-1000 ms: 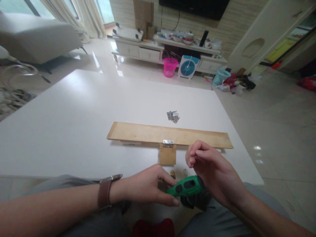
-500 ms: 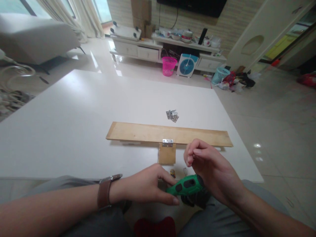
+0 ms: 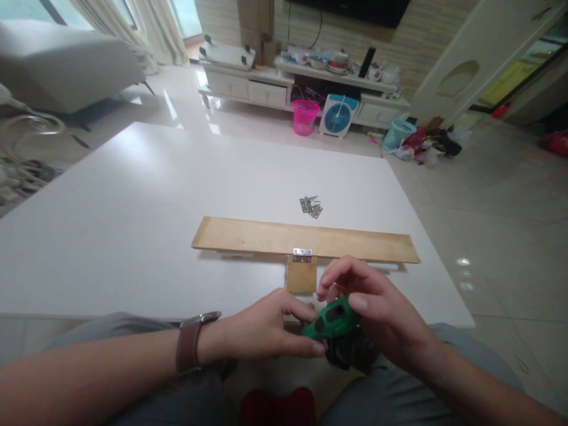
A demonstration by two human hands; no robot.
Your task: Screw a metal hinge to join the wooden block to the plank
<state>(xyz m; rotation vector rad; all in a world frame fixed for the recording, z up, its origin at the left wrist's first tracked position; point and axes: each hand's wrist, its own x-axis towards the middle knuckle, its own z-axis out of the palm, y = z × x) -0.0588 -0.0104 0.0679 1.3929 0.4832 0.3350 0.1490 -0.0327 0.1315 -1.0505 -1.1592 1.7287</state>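
Over the near table edge, my left hand [image 3: 270, 328] pinches the narrow end of a green electric screwdriver [image 3: 335, 319] with dark inserts. My right hand [image 3: 384, 305] has its thumb on the tool's other end, its fingers curled behind it. Just beyond lies a long wooden board [image 3: 248, 236], running crosswise. A metal hinge [image 3: 302, 255] joins the middle of its near edge to a small square wooden block [image 3: 302, 278]. Past the board is a small pile of loose hinges and screws [image 3: 311, 206]. My hands hide the tool's tip.
The white table [image 3: 133, 207] carries the boards. Below my hands, between my legs, sits a dark object [image 3: 350, 349] I cannot make out, with something red [image 3: 279, 408] lower down. Beyond the table stand a pink basket [image 3: 304, 117], a blue-white fan [image 3: 339, 115] and a low cabinet [image 3: 231, 87].
My right hand has moved left onto the screwdriver's end, its thumb now on top. The screwdriver has tilted slightly. My left hand keeps its hold.
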